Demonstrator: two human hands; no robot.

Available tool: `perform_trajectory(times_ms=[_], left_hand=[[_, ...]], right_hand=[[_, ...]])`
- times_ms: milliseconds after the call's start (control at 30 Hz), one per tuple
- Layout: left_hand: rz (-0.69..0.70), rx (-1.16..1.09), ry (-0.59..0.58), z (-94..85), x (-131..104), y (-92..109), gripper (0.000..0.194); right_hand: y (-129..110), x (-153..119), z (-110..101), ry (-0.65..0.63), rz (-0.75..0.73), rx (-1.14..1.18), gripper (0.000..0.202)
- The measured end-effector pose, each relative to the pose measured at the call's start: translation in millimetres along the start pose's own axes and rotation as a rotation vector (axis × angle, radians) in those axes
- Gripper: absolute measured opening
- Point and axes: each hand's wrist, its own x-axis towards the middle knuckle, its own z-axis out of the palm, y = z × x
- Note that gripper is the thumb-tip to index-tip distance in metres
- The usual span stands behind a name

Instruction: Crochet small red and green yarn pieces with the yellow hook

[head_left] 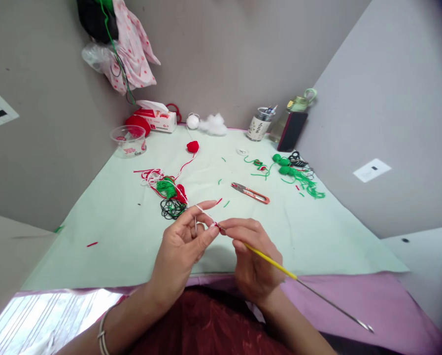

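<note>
My left hand point(186, 241) pinches a small red and white crochet piece point(216, 225) between thumb and fingers, above the front of the table. White yarn point(205, 213) runs over its raised index finger and back toward the yarn on the table. My right hand point(255, 254) is closed around a crochet hook with a yellow grip point(270, 260). The hook's tip end meets the small piece at my left fingertips. Its long metal shaft slants down to the right. Fingers partly hide the piece, so its shape cannot be made out.
Orange thread snips point(251, 193) lie beyond my hands. Tangled green yarn point(166, 187) and black cord point(172, 208) lie left. Green yarn pieces point(304, 181) lie right. Behind stand a plastic tub point(130, 143), tissue box point(161, 121), red ball point(193, 147), pen holder point(259, 125) and phone point(292, 131).
</note>
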Motion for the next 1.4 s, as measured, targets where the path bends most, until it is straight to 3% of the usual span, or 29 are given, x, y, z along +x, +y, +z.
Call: perform_trajectory(times_ms=[167,267,367,467,633,767,833,967,1100,1267,1400], left_hand=[[-0.177,-0.167,-0.087,3.0,1,6,0.045],[-0.267,-0.216,-0.134,1.0,4,14,0.043],[-0.217,-0.188,-0.095,0.0,6,20,0.041],[-0.172,-0.106,-0.105,2.0,5,19,0.039],[-0.130,-0.104,-0.068,5.4,3,13,0.043],[-0.236,-0.216,-0.105,3.3,7,14,0.038],[-0.281,-0.262,-0.122,1.1,10,16,0.031],[-0.214,-0.224,-0.101,-0.2,11,19,0.029],[-0.155,-0.069,-0.095,1.4,8,16,0.036],[-0.139,0.005,-0.058,0.0,6,17,0.032],[-0.129,0.024,-0.028,-0.7,5,18,0.031]], right_hand=[[6,-4,0,-0.045,-0.057,-0.157,0.041],[3,3,-5,0.025,0.079,-0.001,0.031],[0,12,-6,0.095,0.280,0.290,0.025],[-2,17,-3,0.042,0.329,0.367,0.022],[-2,12,2,0.031,0.217,0.151,0.026],[-1,7,-1,0.006,0.065,-0.043,0.032],[0,9,-3,0.059,0.137,0.033,0.029],[1,18,-5,0.121,0.385,0.324,0.021],[3,21,-4,0.027,0.441,0.364,0.017],[8,22,-6,0.055,0.592,0.563,0.023],[7,20,-9,0.036,0.583,0.612,0.023]])
